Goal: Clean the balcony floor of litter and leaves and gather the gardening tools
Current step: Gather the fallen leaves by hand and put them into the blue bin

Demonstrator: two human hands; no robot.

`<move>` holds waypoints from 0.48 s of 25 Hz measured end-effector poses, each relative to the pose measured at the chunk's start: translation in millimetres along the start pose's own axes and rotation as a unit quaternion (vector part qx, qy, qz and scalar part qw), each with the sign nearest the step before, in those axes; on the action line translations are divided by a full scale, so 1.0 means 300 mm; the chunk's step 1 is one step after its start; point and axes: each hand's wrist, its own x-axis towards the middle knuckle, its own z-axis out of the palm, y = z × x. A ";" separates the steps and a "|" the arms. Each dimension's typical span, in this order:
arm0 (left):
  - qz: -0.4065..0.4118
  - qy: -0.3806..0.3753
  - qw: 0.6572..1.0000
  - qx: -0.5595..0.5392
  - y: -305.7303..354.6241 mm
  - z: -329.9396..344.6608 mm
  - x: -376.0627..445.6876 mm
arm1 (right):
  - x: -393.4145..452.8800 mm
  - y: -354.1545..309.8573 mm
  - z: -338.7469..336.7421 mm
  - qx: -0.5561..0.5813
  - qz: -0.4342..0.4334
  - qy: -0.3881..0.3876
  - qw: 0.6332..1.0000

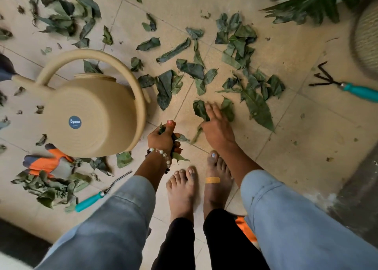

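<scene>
Here the left hand clutches crumpled dark-green leaves, while the right hand pinches one.

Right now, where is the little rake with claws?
In the head view, the claw rake lies on the floor at the far right, beside the woven pot, beyond the right hand reaching into leaves.
</scene>
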 end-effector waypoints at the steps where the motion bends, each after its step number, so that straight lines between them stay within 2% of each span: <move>1: -0.001 -0.001 1.000 -0.004 -0.005 -0.010 0.008 | 0.000 -0.006 0.018 -0.035 -0.023 -0.001 0.999; 5: -0.007 -0.004 1.000 -0.011 -0.025 -0.047 0.019 | 0.009 -0.009 0.033 -0.100 -0.099 0.055 0.989; 7: -0.013 -0.004 1.000 -0.007 -0.037 -0.068 0.016 | 0.019 -0.015 -0.013 -0.001 -0.057 0.024 0.998; 8: -0.013 -0.007 1.000 -0.005 -0.031 -0.074 -0.004 | 0.026 -0.005 -0.025 0.086 0.002 0.032 0.996; 10: -0.006 -0.028 1.000 0.007 -0.027 -0.086 -0.020 | 0.016 0.000 -0.077 0.298 0.121 0.056 0.945; 11: -0.011 -0.042 0.999 0.010 -0.019 -0.089 -0.041 | -0.010 -0.032 -0.118 0.391 0.151 0.071 0.905; 12: -0.015 -0.048 0.999 -0.009 -0.025 -0.087 -0.049 | -0.050 -0.075 -0.135 0.436 0.148 0.084 0.884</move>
